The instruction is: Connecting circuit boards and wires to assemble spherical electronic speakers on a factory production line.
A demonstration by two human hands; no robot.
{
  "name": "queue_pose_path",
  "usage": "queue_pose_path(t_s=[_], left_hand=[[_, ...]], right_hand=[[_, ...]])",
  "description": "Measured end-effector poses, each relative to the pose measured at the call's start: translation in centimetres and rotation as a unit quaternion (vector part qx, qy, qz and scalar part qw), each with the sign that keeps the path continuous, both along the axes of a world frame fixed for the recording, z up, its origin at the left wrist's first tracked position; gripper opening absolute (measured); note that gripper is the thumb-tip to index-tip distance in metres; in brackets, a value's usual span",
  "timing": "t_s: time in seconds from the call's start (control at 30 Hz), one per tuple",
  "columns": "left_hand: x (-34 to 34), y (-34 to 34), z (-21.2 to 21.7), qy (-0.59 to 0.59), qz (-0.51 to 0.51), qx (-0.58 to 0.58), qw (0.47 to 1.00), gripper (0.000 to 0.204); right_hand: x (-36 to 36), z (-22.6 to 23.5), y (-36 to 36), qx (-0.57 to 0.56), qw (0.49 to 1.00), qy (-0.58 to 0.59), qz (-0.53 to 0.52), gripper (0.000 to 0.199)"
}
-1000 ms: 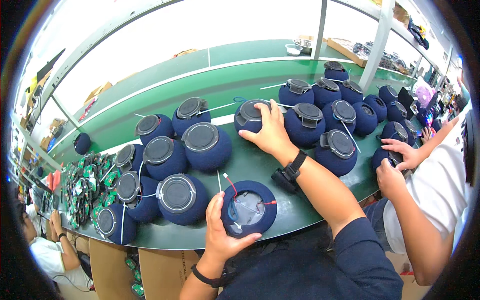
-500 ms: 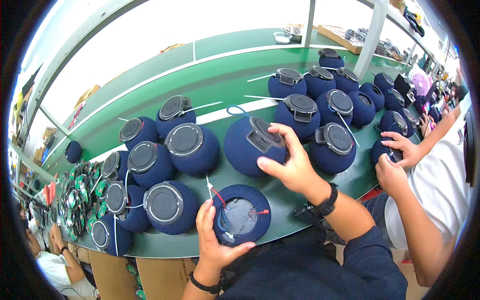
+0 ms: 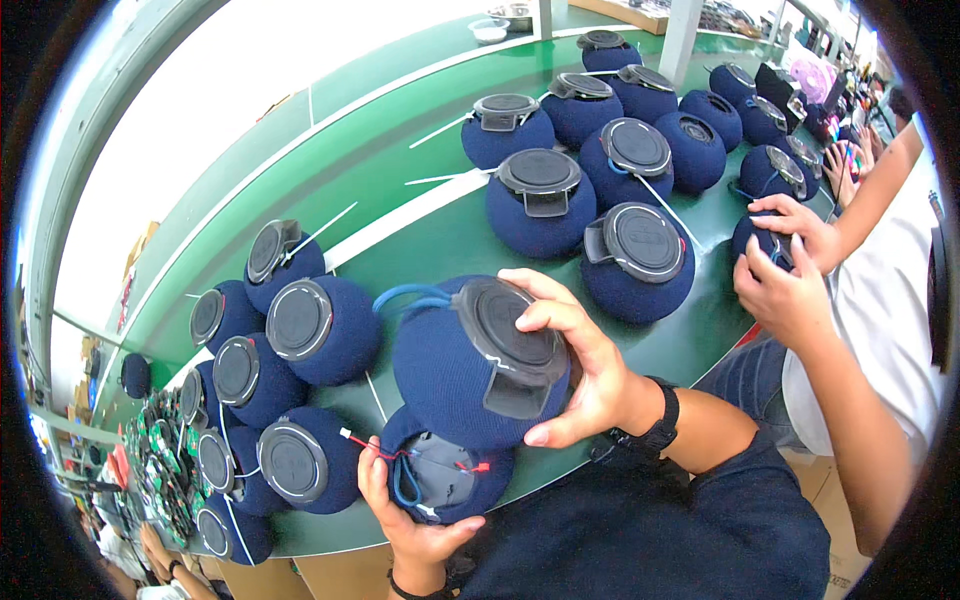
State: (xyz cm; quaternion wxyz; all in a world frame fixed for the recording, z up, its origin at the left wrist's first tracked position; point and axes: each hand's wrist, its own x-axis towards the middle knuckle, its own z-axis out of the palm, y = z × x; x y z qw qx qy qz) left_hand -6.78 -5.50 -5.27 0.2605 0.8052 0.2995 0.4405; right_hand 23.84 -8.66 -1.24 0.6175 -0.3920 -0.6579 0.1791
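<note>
My right hand [image 3: 590, 375] grips a navy, fabric-covered round speaker [image 3: 440, 365] by its side. That speaker has a dark round cap, a clear dark flap and a blue cord loop [image 3: 415, 296]. It partly hides a second round speaker [image 3: 490, 484], whose open face shows a grey inner plate [image 3: 440, 474], red leads and a blue cord. My left hand [image 3: 420, 532] curves round the near left side of this open speaker, thumb and fingers against its fabric. Whether the open speaker rests on the table is hidden.
Several similar capped speakers stand left [image 3: 315, 330] and at the back right [image 3: 545, 205], some with white cable ties. A pile of green circuit boards [image 3: 165, 465] lies far left on the green table [image 3: 400, 240]. At right, a co-worker's hands [image 3: 790, 270] work on another speaker.
My right hand has brought its speaker up off the table and nearer, so it now overlaps the open one. My left hand stays at the open speaker. The view has shifted.
</note>
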Motion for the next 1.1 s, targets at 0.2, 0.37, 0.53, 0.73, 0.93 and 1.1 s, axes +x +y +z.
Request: queue_pose_path(t_s=[0.2,0.37,0.53,0.73,0.93,1.1], left_hand=[[-0.3,0.1,0.1,0.027,0.003,0.006,1.0,0.14],[-0.1,-0.1,0.0,0.006,0.004,-0.021,1.0,0.14],[-0.2,0.1,0.1,0.013,-0.006,-0.006,1.0,0.137],[-0.2,-0.2,0.2,0.019,0.006,-0.009,1.0,0.136],[-0.2,0.0,0.3,0.032,0.011,0.008,0.999,0.136],[-0.1,0.2,0.2,0.023,0.004,0.006,1.0,0.136]], right_hand=[[0.0,0.5,0.0,-0.005,1.0,0.005,0.002,0.1],[0.1,0.6,-0.2,0.002,1.0,-0.006,0.001,0.101],[0.0,0.8,-0.2,0.01,1.0,-0.002,0.001,0.101],[0.0,1.0,-0.4,0.009,1.0,-0.003,0.003,0.101],[-0.2,1.1,-0.4,0.009,1.0,-0.006,-0.003,0.101],[-0.7,1.3,-0.7,-0.027,0.994,-0.014,-0.101,0.091]])
